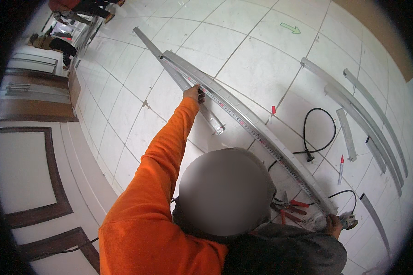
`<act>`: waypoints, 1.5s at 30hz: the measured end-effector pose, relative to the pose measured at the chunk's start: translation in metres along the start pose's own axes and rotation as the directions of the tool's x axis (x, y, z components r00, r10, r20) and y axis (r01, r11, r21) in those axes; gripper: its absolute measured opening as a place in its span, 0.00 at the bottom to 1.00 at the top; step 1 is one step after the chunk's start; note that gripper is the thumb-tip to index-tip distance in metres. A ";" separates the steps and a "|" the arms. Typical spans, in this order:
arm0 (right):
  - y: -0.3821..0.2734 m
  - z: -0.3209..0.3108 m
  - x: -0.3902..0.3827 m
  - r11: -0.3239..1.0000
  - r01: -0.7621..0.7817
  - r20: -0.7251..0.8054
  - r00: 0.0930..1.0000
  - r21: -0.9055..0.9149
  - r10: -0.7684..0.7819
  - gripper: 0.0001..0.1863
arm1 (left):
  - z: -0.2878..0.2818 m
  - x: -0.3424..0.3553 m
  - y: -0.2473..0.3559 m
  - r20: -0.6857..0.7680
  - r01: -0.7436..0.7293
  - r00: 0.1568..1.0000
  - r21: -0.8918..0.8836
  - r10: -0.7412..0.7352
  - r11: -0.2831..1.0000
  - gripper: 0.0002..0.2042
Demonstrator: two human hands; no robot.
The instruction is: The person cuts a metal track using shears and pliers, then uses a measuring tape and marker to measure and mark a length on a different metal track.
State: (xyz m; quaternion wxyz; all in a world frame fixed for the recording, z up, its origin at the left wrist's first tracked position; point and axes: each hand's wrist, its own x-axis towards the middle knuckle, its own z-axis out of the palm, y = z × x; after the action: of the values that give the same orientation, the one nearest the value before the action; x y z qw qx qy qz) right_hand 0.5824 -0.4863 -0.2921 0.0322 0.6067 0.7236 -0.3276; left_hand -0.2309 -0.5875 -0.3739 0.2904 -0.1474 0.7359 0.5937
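Note:
A long grey metal channel (280, 145) lies slantwise on the tiled floor, with a measuring tape (245, 123) stretched along it. My left hand (194, 93), at the end of an orange sleeve, grips the tape towards the channel's far end. At the near right end, my right hand (333, 224) has its fingers closed at the tape's end. Close beside it is a tool with a rounded metal head (350, 222), partly hidden. A second metal strip (173, 75) passes beneath the channel near my left hand. Red-handled pliers (290, 211) lie left of my right hand.
Several grey metal strips (353, 107) lie on the right, near a black cable loop (334, 133) and a red-and-white marker (341, 169). A red cap (274, 110) is nearby. Other people (80, 9) are at the far left. A blurred round patch hides the lower middle.

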 end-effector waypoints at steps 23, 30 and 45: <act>-0.027 -0.001 0.006 0.985 -0.172 -0.005 0.985 0.002 0.172 0.18 | 0.083 -0.170 -0.021 0.948 -0.910 0.252 0.301 0.196 -0.285 0.24; -0.053 0.006 0.055 0.987 -0.111 0.055 0.991 -0.112 0.118 0.21 | 0.102 -0.153 -0.083 0.968 -0.898 -0.241 -0.195 0.070 -0.393 0.20; -0.033 0.031 0.029 0.998 -0.005 -0.073 0.997 -0.068 0.000 0.15 | 0.119 -0.149 -0.062 0.999 -0.930 0.001 -0.011 -0.032 -0.366 0.29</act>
State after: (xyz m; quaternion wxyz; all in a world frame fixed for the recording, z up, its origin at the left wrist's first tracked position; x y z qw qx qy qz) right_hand 0.5340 -0.4791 -0.3150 0.0264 0.6177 0.7343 -0.2803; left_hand -0.0491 -0.5079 -0.3482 0.1565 0.7811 0.6040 0.0237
